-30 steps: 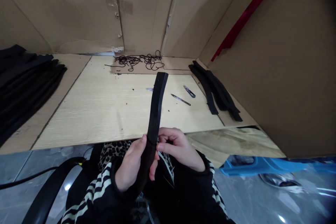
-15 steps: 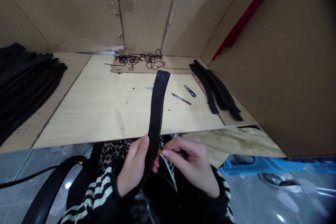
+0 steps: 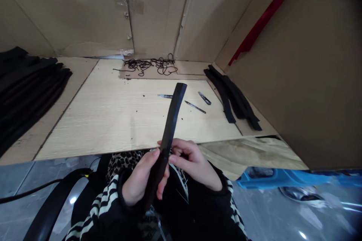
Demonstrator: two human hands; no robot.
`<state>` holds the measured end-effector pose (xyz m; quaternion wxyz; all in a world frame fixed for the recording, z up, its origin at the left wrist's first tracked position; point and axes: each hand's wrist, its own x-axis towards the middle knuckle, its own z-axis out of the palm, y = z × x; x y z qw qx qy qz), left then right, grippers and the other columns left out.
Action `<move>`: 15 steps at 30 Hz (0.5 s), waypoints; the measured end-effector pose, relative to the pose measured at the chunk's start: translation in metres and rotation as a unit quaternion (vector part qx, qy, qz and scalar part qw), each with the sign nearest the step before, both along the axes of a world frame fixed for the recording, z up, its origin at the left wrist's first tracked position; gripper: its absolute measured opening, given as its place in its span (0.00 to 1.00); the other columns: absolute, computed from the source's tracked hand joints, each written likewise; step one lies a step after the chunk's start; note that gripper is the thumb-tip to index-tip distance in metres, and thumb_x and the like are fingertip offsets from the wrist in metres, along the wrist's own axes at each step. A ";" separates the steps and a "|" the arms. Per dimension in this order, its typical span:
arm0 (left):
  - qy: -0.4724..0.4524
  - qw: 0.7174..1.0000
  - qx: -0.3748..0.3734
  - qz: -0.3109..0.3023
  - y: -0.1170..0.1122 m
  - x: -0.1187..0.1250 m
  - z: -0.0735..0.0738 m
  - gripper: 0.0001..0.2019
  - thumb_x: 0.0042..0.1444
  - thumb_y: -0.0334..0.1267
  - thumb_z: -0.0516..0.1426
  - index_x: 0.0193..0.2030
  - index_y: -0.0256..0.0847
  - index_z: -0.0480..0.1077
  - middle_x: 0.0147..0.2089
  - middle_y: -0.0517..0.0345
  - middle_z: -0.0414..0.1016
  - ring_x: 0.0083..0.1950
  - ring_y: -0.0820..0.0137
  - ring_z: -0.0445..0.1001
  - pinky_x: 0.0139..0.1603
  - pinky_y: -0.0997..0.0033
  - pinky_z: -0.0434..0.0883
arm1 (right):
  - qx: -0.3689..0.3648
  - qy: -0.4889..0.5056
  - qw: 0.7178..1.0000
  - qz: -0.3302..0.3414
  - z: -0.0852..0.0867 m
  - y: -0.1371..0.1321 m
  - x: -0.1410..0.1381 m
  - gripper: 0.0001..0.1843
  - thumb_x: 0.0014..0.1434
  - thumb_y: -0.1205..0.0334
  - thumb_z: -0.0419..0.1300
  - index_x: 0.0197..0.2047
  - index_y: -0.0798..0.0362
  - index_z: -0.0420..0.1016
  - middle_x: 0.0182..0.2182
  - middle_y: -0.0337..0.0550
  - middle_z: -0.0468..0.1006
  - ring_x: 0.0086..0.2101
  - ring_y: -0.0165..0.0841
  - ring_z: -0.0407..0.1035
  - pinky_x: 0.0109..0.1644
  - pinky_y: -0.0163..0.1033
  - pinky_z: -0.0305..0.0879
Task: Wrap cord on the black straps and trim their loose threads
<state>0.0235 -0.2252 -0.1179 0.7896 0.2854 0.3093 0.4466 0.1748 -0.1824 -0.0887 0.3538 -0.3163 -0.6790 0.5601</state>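
Head view: left hand [image 3: 141, 182] hides black strap's [image 3: 172, 116] lower end.

Desk access: centre open, edges obstructed.
The left-centre of the desk [image 3: 107, 116] lies bare. A black stack [image 3: 25, 86] blocks the left, black strips [image 3: 234, 99] the right, tangled cord [image 3: 149, 64] the rear; small tools [image 3: 195, 106] lie right of centre; cardboard walls [image 3: 158, 11] enclose.

We see tall brown cardboard walls [image 3: 85, 11] closing in a pale wooden tabletop [image 3: 113, 116], with a red strip [image 3: 263, 17] running up the right-hand panel. Below the table's front edge lies a glossy grey floor [image 3: 283, 214] that catches soft, even light.
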 end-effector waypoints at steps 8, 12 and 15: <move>0.191 0.976 0.095 0.045 0.001 -0.004 0.015 0.24 0.59 0.61 0.49 0.35 0.40 0.69 0.22 0.62 0.71 0.18 0.76 0.65 0.20 0.77 0.62 | -0.056 0.073 0.987 -0.135 -0.005 -0.005 -0.015 0.15 0.51 0.53 0.68 0.27 0.55 0.70 0.17 0.31 0.62 0.17 0.23 0.58 0.19 0.29 0.52; 0.337 0.915 0.159 0.154 -0.005 -0.003 0.023 0.17 0.63 0.49 0.51 0.31 0.40 0.70 0.27 0.59 0.74 0.30 0.73 0.72 0.37 0.75 0.67 | -0.038 0.056 0.983 -0.168 -0.001 -0.011 -0.015 0.13 0.54 0.57 0.67 0.26 0.54 0.69 0.15 0.34 0.69 0.17 0.29 0.69 0.20 0.31 0.62; 0.221 0.963 0.114 0.106 -0.005 -0.004 0.017 0.21 0.62 0.53 0.50 0.30 0.39 0.70 0.21 0.59 0.72 0.22 0.74 0.69 0.27 0.76 0.66 | -0.044 0.071 0.994 -0.074 0.002 -0.010 -0.009 0.13 0.56 0.56 0.65 0.42 0.55 0.76 0.19 0.37 0.75 0.20 0.32 0.73 0.23 0.34 0.67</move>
